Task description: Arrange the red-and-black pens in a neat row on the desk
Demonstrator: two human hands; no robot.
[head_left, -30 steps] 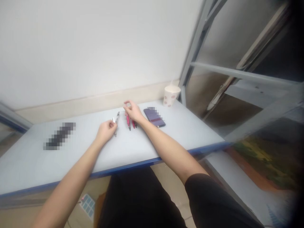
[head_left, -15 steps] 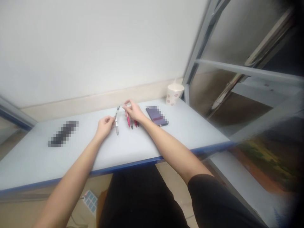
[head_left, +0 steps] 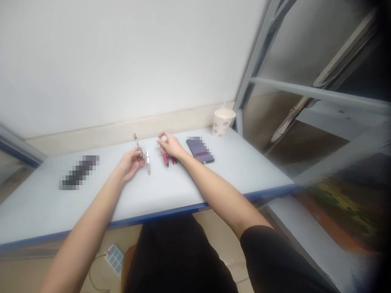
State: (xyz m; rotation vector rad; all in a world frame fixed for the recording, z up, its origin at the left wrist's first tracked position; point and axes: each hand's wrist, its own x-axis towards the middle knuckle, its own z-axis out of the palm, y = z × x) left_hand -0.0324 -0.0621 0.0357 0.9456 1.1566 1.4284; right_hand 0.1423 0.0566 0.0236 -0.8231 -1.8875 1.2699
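Slim clear pen (head_left: 137, 143), perhaps pinched by left hand (head_left: 130, 164), right hand (head_left: 171, 145) curled around slim pink pen (head_left: 164, 158), pale blue-edged surface (head_left: 183, 191), white wall (head_left: 122, 61)

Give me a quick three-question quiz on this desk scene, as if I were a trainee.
1. True or false: the white pen lies between the left hand and the right hand.
2. Which stands at the far end of the white table, near the wall? A: a paper cup. B: a stapler. C: a glass bottle.
3. Fill in: the grey pen is held in the ___ hand.

Key: 1 true; 2 A; 3 left.
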